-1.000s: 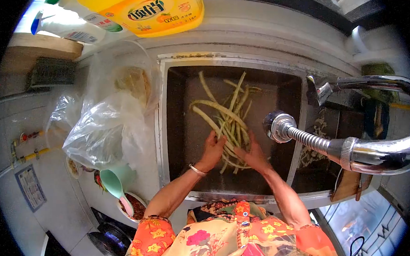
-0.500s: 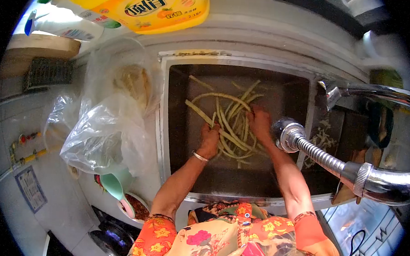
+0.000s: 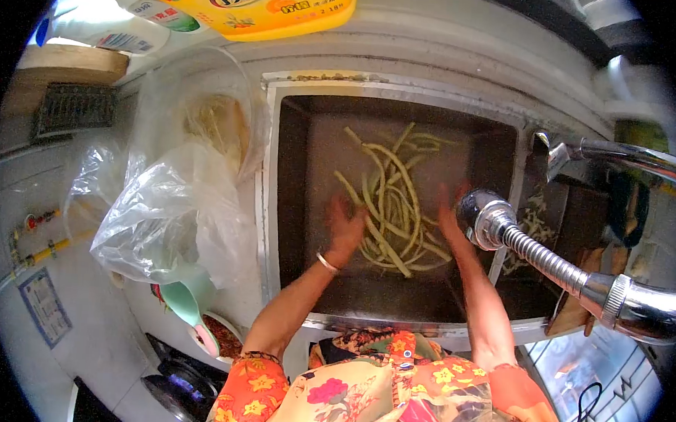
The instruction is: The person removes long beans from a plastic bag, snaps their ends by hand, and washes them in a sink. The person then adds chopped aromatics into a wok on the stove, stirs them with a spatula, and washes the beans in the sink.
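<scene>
Long, pale green string beans [image 3: 394,210] lie in a loose tangle on the bottom of the dark sink [image 3: 288,285]. At the left side of the pile, my left hand [image 3: 345,227] is open with its fingers spread, close to or touching the bean ends. A pale bracelet circles that wrist. My right hand [image 3: 450,209] is over the right part of the sink, apart from most of the beans. Its fingers look stretched out, slightly blurred, and hold nothing visible. The shower-type faucet head [image 3: 484,219] stands just beside it.
A flexible metal faucet hose [image 3: 538,256] reaches in from the right. Left of the sink are a clear plastic bag [image 3: 174,210], a green-handled cup [image 3: 188,291] and a lit stove burner [image 3: 183,386]. A yellow detergent jug [image 3: 249,8] stands behind; pale scraps [image 3: 532,225] lie in the second basin.
Both hands have let go of the beans and moved apart, the right one outward. The bean tangle has shifted and now lies loosely on the sink bottom.
</scene>
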Available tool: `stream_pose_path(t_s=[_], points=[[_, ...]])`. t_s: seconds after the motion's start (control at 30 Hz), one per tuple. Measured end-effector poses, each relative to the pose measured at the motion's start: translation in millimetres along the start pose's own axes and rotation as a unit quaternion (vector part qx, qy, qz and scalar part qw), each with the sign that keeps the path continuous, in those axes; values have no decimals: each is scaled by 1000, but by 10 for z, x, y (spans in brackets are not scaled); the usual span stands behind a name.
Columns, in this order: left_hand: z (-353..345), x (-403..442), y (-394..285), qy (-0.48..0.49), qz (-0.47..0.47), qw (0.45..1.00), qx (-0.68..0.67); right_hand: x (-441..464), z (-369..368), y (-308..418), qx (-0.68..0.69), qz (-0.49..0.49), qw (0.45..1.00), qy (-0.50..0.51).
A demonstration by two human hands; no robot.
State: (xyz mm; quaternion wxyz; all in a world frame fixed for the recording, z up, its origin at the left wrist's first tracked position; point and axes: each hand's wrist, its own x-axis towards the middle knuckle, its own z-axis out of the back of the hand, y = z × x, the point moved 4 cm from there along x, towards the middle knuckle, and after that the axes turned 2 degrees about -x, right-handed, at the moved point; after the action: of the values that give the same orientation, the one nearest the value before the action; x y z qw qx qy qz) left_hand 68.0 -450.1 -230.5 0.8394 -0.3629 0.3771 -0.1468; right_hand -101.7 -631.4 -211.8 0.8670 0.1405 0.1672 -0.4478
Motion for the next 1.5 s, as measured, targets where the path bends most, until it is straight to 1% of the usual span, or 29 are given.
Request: stream_pose_path(t_s=[0.07,0.1,0.13,0.17,0.2,0.27,0.3,0.33,0.37,0.4,0.47,0.5,0.57,0.6,0.63,0.7,0.83,0.9,0.93,1.0,1.03,1.1,1.13,1.17,1.2,1.27,1.33,1.43,1.5], points=[[124,143,-82,-57,67,979,-186,238,-34,278,142,-71,987,-22],[101,251,-56,-59,65,979,-185,326,-44,460,212,-107,971,-33],[-49,367,40,8,101,939,-328,338,-60,664,235,-85,968,-23],[-184,414,77,76,135,873,-462,349,-76,867,258,-63,964,-12],[-203,409,10,75,134,873,-462,286,-102,1112,233,14,972,20],[-264,332,-252,151,219,742,-616,5,312,1379,380,10,924,34],[-213,312,-353,152,218,742,-616,-144,371,1467,380,10,924,33],[-214,242,-489,226,219,688,-654,-306,448,1545,340,57,939,-20],[-258,197,-514,262,218,657,-672,-397,532,1580,296,103,947,-71],[-299,150,-540,299,218,626,-687,-335,604,1553,295,102,947,-71],[-422,163,-333,215,242,629,-707,-51,572,1460,243,32,964,105],[-396,97,-412,216,243,630,-705,38,527,1374,244,30,964,105],[-249,-44,-650,181,202,725,-633,203,413,1086,218,67,972,-51],[-214,-73,-641,181,202,725,-633,285,299,853,163,108,973,-124],[-131,-109,-603,167,184,762,-598,294,225,697,105,149,964,-194],[72,-74,-540,129,121,839,-515,314,206,698,103,123,964,-211],[-48,52,-245,56,191,835,-513,188,138,599,96,-5,958,-270],[-329,83,-350,150,183,763,-602,99,-145,960,219,70,958,-170],[-341,89,-334,149,183,763,-602,-36,16,1090,219,70,958,-170],[-398,97,-259,169,245,725,-621,-251,417,1274,311,33,950,9],[-444,145,-181,193,235,687,-660,-229,445,1276,311,34,950,7],[-437,25,-241,192,208,708,-647,-193,391,1260,283,3,954,99],[-375,-43,-373,188,179,727,-635,-91,335,1162,283,2,954,101],[-339,-74,-446,188,179,728,-635,92,243,979,333,-3,938,91],[-280,-102,-475,157,177,752,-615,208,156,845,384,-9,920,83],[-208,-157,-465,99,175,793,-575,256,85,734,365,-7,928,68],[-191,-126,-328,116,191,781,-583,292,-40,549,341,-1,939,52],[-138,-127,-250,136,201,776,-582,244,-146,390,380,-75,916,104],[-150,-95,-170,143,187,784,-575,147,-145,351,530,-117,825,156]])
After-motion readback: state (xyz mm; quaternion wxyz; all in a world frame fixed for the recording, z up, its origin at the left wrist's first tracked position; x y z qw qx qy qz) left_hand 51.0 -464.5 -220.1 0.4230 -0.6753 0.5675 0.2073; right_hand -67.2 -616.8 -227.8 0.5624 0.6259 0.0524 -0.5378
